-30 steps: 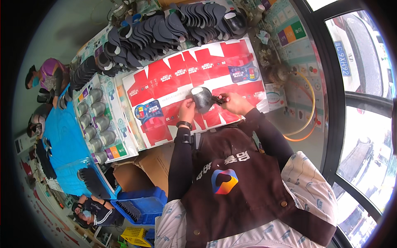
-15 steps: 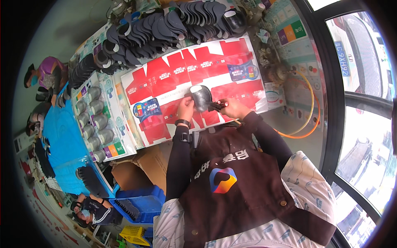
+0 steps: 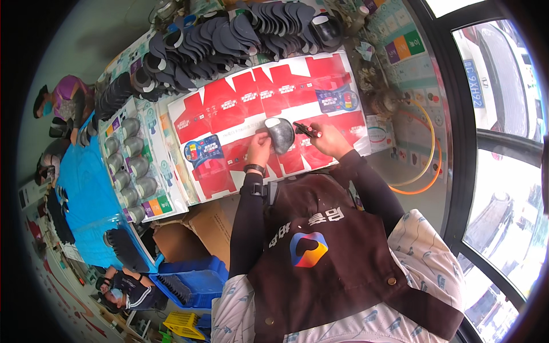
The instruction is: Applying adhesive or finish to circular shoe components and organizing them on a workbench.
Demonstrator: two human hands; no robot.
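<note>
My left hand (image 3: 259, 150) pinches the left edge of a dark grey, rounded, shell-like piece (image 3: 281, 137) with a white patch at its upper end. The piece is over the red-and-white printed cardboard sheet (image 3: 229, 166) on the bench. Just to its right, my right hand (image 3: 330, 140) is closed round a small black tool with red parts (image 3: 307, 130). The tool's tip points left and up, close to the piece but apart from it. What exact kind of tool it is, I cannot make out.
Stacked dark curved pieces (image 3: 229, 35) line the bench's far side. Several grey rounded pieces (image 3: 133, 147) lie in rows at left. A yellow-orange hose (image 3: 433, 148) loops at right. Below left stand a blue crate (image 3: 200, 280) and cardboard box (image 3: 209, 228). Co-workers (image 3: 71, 103) sit beyond the blue table (image 3: 86, 194).
My right hand and the tool have moved slightly right and up, away from the grey piece's lower edge. My left hand with the piece has shifted a little to the right.
</note>
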